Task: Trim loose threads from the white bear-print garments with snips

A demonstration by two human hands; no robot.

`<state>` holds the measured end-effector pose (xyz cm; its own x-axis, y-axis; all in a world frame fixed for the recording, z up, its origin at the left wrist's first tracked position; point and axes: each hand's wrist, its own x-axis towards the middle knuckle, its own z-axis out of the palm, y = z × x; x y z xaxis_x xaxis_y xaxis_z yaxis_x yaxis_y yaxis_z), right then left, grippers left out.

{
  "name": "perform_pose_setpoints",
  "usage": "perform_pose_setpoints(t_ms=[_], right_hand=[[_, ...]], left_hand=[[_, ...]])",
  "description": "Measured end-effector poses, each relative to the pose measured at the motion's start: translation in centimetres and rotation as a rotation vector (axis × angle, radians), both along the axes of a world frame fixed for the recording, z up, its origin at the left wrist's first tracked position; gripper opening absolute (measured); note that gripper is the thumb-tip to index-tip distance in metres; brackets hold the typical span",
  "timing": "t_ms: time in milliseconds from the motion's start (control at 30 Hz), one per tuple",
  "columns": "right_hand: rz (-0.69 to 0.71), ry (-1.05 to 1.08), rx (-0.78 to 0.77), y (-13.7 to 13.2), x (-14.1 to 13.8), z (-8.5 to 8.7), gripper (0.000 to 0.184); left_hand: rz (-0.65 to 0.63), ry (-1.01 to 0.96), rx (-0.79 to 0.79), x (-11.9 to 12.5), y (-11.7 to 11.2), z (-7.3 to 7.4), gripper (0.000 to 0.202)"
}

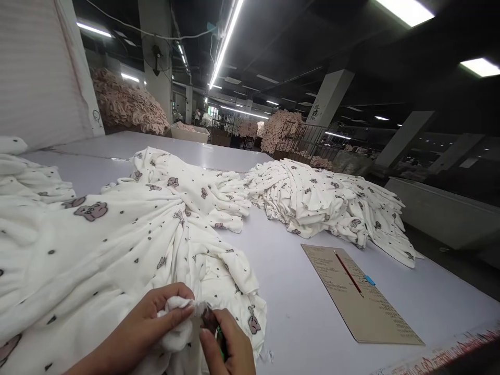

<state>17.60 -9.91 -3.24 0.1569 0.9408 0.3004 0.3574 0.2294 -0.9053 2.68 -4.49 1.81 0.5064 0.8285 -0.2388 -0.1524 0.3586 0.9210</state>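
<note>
White plush fabric (128, 255) printed with grey-brown animals and dark dots spreads over the table's left side in loose folds. My left hand (156, 315) pinches a bunched edge of it between thumb and fingers. Close beside, my right hand (234, 344) is closed around small thread snips (210, 319) with dark metal blades and a bit of green at the handle. The blade tips are at the pinched edge, by a wispy tuft; whether they touch it I cannot tell. My fingers hide most of the handle.
Another heap of the printed fabric (312, 192) lies at the back right of the pale table (281, 291). A brown board with writing (363, 317) bears a dark red pencil (349, 273) and a blue clip (369, 280). Pink piles (128, 101) stand behind.
</note>
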Motion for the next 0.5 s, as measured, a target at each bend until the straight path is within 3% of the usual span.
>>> perform_pose_setpoints(t_ms=[67, 300, 500], right_hand=[[0.001, -0.119, -0.043, 0.11, 0.06, -0.3, 0.034], [-0.04, -0.196, -0.011, 0.28, -0.38, -0.18, 0.033], [-0.036, -0.077, -0.091, 0.04, -0.47, -0.75, 0.036]], left_hand=[[-0.017, 0.003, 0.006, 0.06, -0.04, -0.27, 0.031], [-0.073, 0.08, 0.105, 0.05, -0.43, -0.26, 0.03], [0.01, 0.242, 0.191, 0.29, -0.8, 0.15, 0.03]])
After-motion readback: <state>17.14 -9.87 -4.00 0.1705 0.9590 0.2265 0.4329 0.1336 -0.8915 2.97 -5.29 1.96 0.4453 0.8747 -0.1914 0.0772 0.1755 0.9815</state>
